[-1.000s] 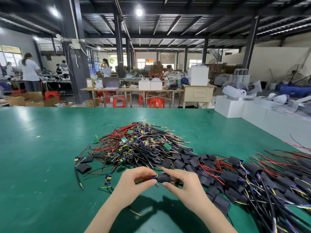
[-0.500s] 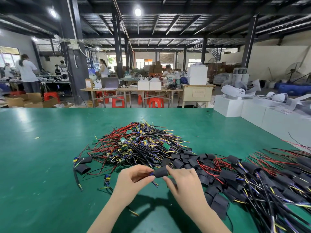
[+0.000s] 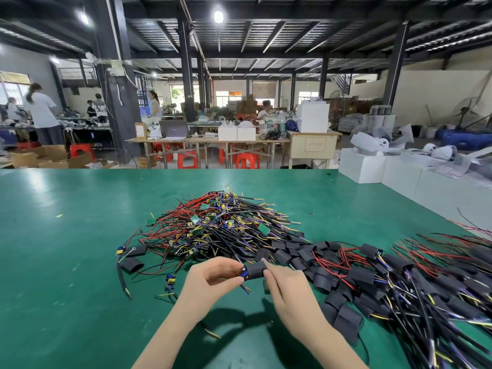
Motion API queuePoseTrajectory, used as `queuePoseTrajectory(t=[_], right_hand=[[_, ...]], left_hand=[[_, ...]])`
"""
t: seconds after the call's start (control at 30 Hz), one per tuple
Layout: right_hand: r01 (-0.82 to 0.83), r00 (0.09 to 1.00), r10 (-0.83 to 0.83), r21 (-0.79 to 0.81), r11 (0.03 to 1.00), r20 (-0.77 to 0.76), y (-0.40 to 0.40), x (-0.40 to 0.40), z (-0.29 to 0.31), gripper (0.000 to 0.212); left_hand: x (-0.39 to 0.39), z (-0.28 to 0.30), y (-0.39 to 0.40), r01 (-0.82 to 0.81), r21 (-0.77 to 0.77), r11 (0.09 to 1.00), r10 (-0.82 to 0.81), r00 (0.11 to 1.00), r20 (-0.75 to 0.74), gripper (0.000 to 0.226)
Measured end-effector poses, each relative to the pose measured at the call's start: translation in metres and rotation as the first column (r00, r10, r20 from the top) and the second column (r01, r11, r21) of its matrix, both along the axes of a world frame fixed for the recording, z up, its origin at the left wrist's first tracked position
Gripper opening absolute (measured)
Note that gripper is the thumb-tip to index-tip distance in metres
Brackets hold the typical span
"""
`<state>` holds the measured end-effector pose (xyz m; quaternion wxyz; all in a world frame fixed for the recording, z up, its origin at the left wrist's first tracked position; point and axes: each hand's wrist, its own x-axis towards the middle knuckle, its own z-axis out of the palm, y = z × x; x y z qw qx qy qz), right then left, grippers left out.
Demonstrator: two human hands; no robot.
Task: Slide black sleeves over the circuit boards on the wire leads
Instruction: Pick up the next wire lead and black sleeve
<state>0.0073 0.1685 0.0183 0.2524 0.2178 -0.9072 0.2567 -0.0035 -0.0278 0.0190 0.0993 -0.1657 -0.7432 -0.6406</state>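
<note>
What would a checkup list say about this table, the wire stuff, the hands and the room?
Surface: green table, shiny, bare at the left.
Job's things: black sleeve held over a board end; unsleeved pile in the middle; sleeved pile on the right.
Clutter: loose sleeves and stray leads on the left.
Grippers: left hand pinches the leads; right hand pinches the sleeve.
Cables: red, black, yellow, tangled.
Surroundings: white boxes, red stools, people at far benches.

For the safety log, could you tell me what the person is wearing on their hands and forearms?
Nothing is worn that shows: the left hand and right hand are bare, with no gloves, rings, watch or wrist strap visible. Both forearms are uncovered to the frame's lower edge; no sleeve appears.
</note>
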Motion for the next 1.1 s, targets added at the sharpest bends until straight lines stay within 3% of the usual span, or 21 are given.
queuePoseTrajectory(t=[0.3,0.5,0.97,1.1], right_hand=[[0.000,1.000,0.001,0.079,0.997,-0.012,-0.006,0.006,0.000,0.044],[0.005,1.000,-0.009,-0.254,0.967,-0.015,-0.005,0.005,0.008,0.034],[-0.080,0.997,0.071,-0.337,0.938,-0.040,-0.005,0.005,-0.002,0.032],[-0.089,0.993,0.111,-0.381,0.920,0.037,-0.006,0.003,-0.002,0.031]], left_hand=[[0.002,-0.004,0.012,-0.165,0.090,0.982,0.174,0.980,-0.101,0.031],[0.004,-0.001,0.020,-0.162,0.139,0.977,0.176,0.980,-0.095,0.024],[0.004,-0.007,0.015,-0.150,0.131,0.980,0.150,0.989,0.009,0.020],[0.004,-0.001,0.009,-0.095,0.225,0.970,0.087,0.995,0.045,0.014]])
